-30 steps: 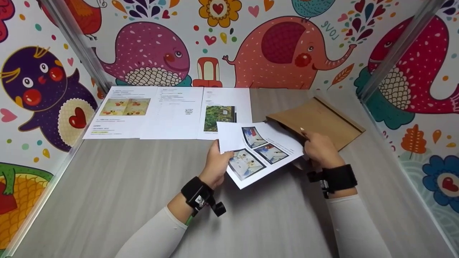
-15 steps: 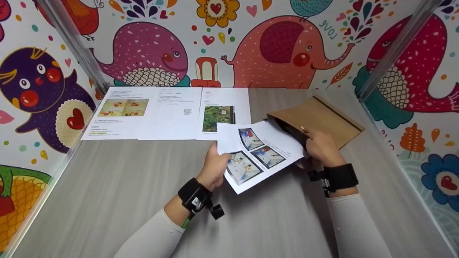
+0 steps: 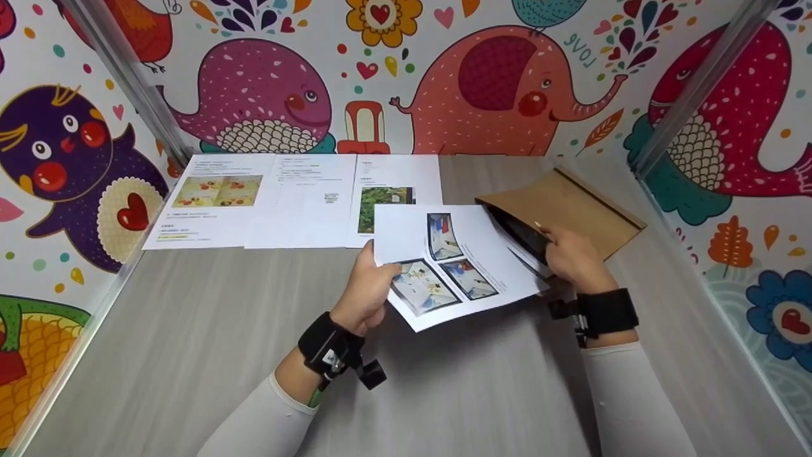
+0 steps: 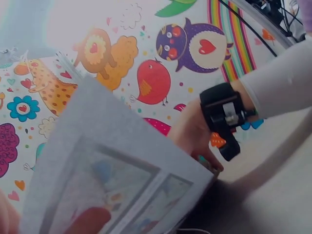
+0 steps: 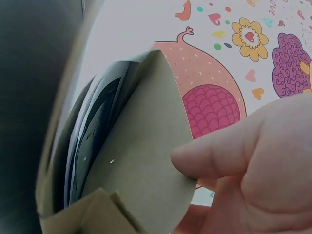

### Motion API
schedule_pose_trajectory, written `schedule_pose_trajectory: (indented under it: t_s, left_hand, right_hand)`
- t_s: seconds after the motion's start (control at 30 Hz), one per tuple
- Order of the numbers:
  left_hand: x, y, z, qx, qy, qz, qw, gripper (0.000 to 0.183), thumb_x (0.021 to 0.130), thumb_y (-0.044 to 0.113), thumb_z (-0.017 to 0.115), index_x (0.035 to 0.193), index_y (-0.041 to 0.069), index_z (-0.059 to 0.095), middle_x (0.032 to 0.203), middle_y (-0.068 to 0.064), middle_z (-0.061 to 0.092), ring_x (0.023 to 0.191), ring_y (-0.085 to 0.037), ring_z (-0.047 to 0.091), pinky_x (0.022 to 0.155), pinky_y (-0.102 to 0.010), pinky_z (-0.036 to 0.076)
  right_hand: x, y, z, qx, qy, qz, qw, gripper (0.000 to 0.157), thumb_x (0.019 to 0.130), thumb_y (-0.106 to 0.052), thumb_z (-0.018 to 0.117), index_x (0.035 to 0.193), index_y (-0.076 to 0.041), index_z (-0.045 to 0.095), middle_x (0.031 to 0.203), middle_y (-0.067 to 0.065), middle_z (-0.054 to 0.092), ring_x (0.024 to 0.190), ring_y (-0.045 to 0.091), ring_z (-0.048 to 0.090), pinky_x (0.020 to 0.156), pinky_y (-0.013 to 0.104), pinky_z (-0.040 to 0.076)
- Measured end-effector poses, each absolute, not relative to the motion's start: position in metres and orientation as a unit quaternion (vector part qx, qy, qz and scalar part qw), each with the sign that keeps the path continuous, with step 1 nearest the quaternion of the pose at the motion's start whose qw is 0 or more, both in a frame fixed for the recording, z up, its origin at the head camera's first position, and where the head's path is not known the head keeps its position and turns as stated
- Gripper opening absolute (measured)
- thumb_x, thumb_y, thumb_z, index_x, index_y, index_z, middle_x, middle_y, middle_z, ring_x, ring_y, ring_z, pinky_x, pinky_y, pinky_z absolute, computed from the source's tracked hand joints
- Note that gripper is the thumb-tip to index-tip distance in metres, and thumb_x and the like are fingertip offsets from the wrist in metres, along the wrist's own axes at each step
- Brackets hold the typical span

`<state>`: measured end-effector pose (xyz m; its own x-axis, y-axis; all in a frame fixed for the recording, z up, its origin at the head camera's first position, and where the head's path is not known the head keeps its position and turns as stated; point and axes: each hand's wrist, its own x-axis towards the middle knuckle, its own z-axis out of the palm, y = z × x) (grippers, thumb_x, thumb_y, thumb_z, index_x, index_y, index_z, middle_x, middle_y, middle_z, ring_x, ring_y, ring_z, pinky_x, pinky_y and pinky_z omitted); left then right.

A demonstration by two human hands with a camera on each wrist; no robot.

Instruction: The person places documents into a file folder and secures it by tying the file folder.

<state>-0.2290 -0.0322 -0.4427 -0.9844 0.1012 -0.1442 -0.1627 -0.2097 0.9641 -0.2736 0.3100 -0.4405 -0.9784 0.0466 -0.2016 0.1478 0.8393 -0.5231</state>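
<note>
My left hand [image 3: 365, 292] pinches the left edge of a white printed sheet [image 3: 406, 231], thumb on top. Three photos show on that sheet, which is raised and tilted over the table. Its right side lies against the mouth of a brown paper envelope [image 3: 571, 203]; whether a part is still inside cannot be made out. With thumb and fingers my right hand [image 3: 577, 260] grips the envelope's lip, holding the mouth apart. More papers [image 5: 100, 117] stand inside the envelope in the right wrist view. The left wrist view has the sheet [image 4: 107, 126] up close, the right hand [image 4: 187, 131] beyond it.
Three printed pages lie side by side at the table's back left: a left page [image 3: 203, 225], a middle page [image 3: 304, 216] and a right page [image 3: 406, 171], partly covered by the held sheet. Cartoon-printed walls [image 3: 380, 76] enclose the grey table [image 3: 209, 317].
My left hand has moved left and slightly up, drawing the sheet farther out from the envelope. Edges of other papers now show in the mouth. The right hand keeps its grip, almost unmoved.
</note>
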Motion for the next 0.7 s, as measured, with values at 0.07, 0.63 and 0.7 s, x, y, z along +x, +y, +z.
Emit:
schedule_pose_trajectory:
  t_s: [0.07, 0.63, 0.7]
  left_hand:
    - [-0.227, -0.034, -0.440, -0.023, 0.620, 0.779, 0.087, 0.059, 0.098, -0.013, 0.040, 0.155, -0.004, 0.033, 0.150, -0.029, 0.053, 0.128, -0.042, 0.062, 0.110, -0.051, 0.054]
    - [-0.230, -0.024, -0.454, -0.050, 0.548, 0.829, 0.095, 0.061, 0.093, -0.015, 0.041, 0.153, -0.006, 0.037, 0.137, -0.029, 0.058, 0.110, -0.033, 0.069, 0.097, -0.043, 0.063]
    - [-0.231, -0.025, -0.452, -0.052, 0.545, 0.832, 0.088, 0.061, 0.092, -0.015, 0.041, 0.152, -0.006, 0.037, 0.136, -0.028, 0.058, 0.109, -0.031, 0.069, 0.097, -0.041, 0.063]
  right_hand:
    - [-0.274, 0.310, -0.440, 0.051, 0.954, -0.281, 0.090, 0.056, 0.108, -0.015, 0.032, 0.163, -0.005, 0.039, 0.154, 0.028, 0.051, 0.116, 0.043, 0.057, 0.084, 0.046, 0.054]
    - [-0.275, 0.313, -0.438, 0.034, 0.958, -0.271, 0.092, 0.060, 0.105, -0.015, 0.031, 0.164, -0.006, 0.038, 0.155, 0.028, 0.050, 0.114, 0.043, 0.056, 0.084, 0.049, 0.050]
    - [-0.275, 0.312, -0.438, 0.033, 0.958, -0.268, 0.092, 0.060, 0.105, -0.015, 0.031, 0.164, -0.005, 0.037, 0.159, 0.030, 0.047, 0.122, 0.047, 0.056, 0.094, 0.056, 0.052]
